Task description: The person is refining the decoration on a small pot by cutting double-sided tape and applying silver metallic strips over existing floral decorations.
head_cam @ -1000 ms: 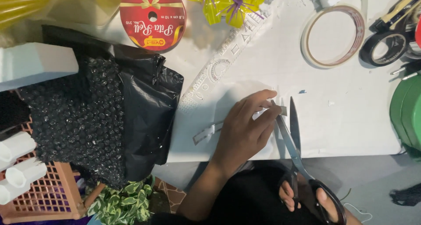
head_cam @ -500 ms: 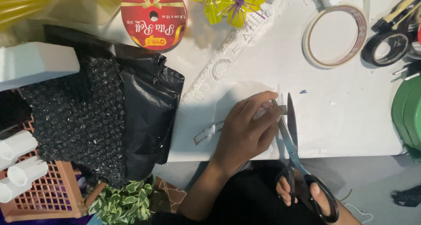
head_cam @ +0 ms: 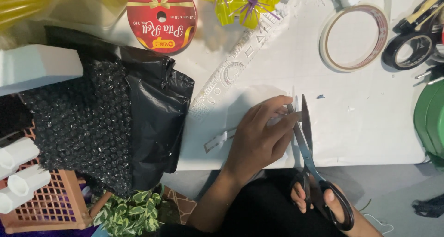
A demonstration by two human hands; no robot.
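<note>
White tabletop fills the frame, and low at its near edge your right hand grips the black-handled scissors, whose blades have narrowed slightly since a second ago, so the cut looks underway. Just left, your left hand presses flat on the white strip; farther up sits the red ribbon spool.

Bright, even light over my white worktop, sharp across most of the view.

My left hand throws a soft grey shadow up and left across the sheet. The black plastic bag glints with small highlights, the yellow wrap glares, and my lap below the edge sits dim.
</note>
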